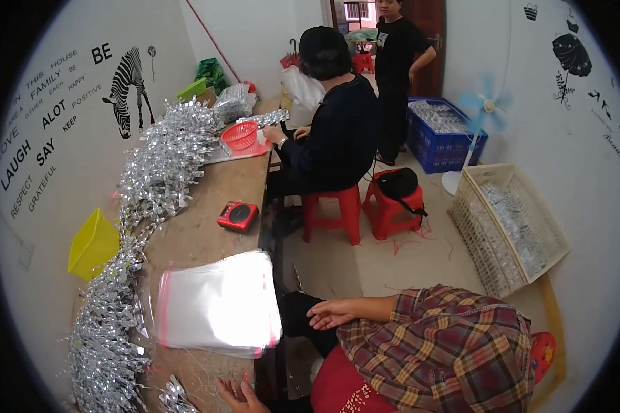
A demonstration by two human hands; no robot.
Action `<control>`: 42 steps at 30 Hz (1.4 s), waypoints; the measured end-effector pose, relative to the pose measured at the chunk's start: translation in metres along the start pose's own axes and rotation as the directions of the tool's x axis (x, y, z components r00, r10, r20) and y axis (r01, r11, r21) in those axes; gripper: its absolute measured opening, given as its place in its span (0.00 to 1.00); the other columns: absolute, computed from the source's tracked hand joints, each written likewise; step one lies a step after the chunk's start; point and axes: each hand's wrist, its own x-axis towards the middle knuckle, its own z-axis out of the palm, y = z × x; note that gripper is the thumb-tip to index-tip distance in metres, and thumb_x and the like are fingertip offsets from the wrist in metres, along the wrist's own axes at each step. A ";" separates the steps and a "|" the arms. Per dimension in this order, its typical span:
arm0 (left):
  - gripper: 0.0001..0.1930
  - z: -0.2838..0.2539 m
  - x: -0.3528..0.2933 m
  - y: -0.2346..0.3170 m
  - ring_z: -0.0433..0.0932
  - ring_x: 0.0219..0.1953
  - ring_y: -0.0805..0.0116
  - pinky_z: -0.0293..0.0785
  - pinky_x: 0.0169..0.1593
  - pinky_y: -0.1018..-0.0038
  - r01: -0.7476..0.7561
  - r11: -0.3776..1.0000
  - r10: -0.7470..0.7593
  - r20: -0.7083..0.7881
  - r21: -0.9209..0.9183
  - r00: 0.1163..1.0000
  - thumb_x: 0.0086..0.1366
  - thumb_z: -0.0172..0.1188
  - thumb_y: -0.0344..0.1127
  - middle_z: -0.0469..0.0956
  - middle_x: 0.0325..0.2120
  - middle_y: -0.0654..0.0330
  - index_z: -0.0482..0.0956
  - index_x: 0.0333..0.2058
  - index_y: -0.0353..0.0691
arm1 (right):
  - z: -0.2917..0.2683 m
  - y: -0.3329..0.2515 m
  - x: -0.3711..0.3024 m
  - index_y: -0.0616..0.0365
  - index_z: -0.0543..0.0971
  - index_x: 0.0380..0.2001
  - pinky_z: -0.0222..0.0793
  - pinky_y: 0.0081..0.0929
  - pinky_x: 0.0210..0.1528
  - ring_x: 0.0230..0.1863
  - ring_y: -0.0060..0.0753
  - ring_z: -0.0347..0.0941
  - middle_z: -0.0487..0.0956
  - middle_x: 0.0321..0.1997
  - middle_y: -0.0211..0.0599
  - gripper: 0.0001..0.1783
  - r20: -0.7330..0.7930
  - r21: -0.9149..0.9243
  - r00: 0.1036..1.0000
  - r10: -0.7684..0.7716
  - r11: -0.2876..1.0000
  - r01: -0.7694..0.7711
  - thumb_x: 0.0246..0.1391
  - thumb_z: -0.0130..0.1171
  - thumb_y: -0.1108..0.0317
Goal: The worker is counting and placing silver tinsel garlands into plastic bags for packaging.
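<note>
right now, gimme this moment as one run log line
left hand: open, near silver bundle | right hand: open, empty | clear plastic stack: on table | red radio-like box: beyond stack

Bright room, soft indoor light, source out of view. Plastic bags (220, 301) blown out to white toward the right; silver strips (164, 162) throw small glints. Dark shadow below the surface (186, 237). Fan blades (471, 101) blurred. Strong fisheye bend, black corners.
</note>
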 end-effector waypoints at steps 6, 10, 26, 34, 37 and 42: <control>0.31 0.003 0.001 0.000 0.68 0.56 0.52 0.68 0.55 0.65 0.031 0.999 -0.030 0.004 -0.012 1.000 0.64 0.55 0.33 0.64 0.57 0.41 0.55 0.63 0.31 | -0.004 0.002 -0.002 0.53 0.69 0.50 0.72 0.32 0.48 0.45 0.35 0.76 0.77 0.45 0.40 0.16 0.018 0.024 0.999 -0.042 0.999 0.042 0.63 0.49 0.59; 0.31 -0.003 0.000 -0.017 0.68 0.56 0.52 0.69 0.55 0.66 0.032 0.999 -0.032 0.012 -0.013 0.999 0.64 0.55 0.33 0.64 0.57 0.40 0.55 0.63 0.31 | 0.000 0.001 -0.003 0.53 0.70 0.50 0.71 0.32 0.48 0.45 0.35 0.76 0.77 0.45 0.41 0.15 0.037 0.002 0.998 -0.047 0.999 0.047 0.64 0.49 0.60; 0.32 -0.002 -0.011 -0.012 0.69 0.57 0.51 0.64 0.59 0.65 -0.007 1.000 0.006 -0.097 -0.008 0.995 0.63 0.58 0.35 0.66 0.56 0.40 0.56 0.63 0.33 | 0.008 0.003 -0.007 0.53 0.70 0.50 0.71 0.34 0.48 0.46 0.36 0.75 0.77 0.45 0.41 0.16 0.002 -0.052 0.999 -0.043 0.998 0.043 0.63 0.50 0.59; 0.33 -0.003 -0.013 -0.015 0.70 0.55 0.50 0.66 0.57 0.64 -0.010 1.000 0.013 -0.101 0.030 0.995 0.63 0.59 0.37 0.68 0.54 0.39 0.57 0.62 0.33 | 0.005 0.004 -0.005 0.53 0.69 0.51 0.72 0.32 0.49 0.46 0.35 0.76 0.77 0.45 0.40 0.15 0.019 -0.048 0.999 -0.042 0.998 0.042 0.64 0.48 0.60; 0.33 -0.003 -0.014 -0.020 0.70 0.54 0.50 0.66 0.57 0.63 -0.019 0.999 0.024 -0.104 0.041 0.994 0.63 0.59 0.37 0.68 0.53 0.39 0.58 0.62 0.32 | 0.003 0.004 -0.005 0.53 0.69 0.51 0.72 0.32 0.48 0.46 0.34 0.76 0.77 0.45 0.40 0.15 0.029 -0.045 0.999 -0.046 0.998 0.047 0.64 0.48 0.60; 0.32 -0.004 -0.018 -0.017 0.69 0.56 0.50 0.65 0.58 0.64 -0.004 1.000 0.003 -0.107 -0.005 0.994 0.63 0.59 0.37 0.67 0.54 0.39 0.58 0.61 0.30 | 0.002 0.007 -0.003 0.53 0.69 0.51 0.72 0.32 0.49 0.46 0.35 0.76 0.78 0.45 0.40 0.15 0.039 -0.034 0.998 -0.041 0.998 0.043 0.64 0.48 0.60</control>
